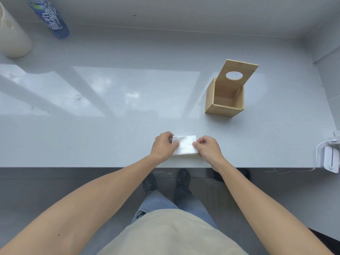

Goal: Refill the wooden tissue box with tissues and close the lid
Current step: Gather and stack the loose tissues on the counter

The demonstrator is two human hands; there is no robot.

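A white stack of tissues (184,145) lies on the grey countertop (110,135) near its front edge. My left hand (163,145) pinches the stack's left end and my right hand (207,147) pinches its right end. The wooden tissue box (223,102) stands farther back and to the right, apart from both hands. Its inside looks empty. The lid (239,72), with a round hole in it, is tilted up and back from the far edge of the box.
A blue drink bottle (48,16) and a cream-coloured container (12,35) stand at the far left. A white device with a cable (329,159) sits at the counter's right front corner. A wall rises along the back and right.
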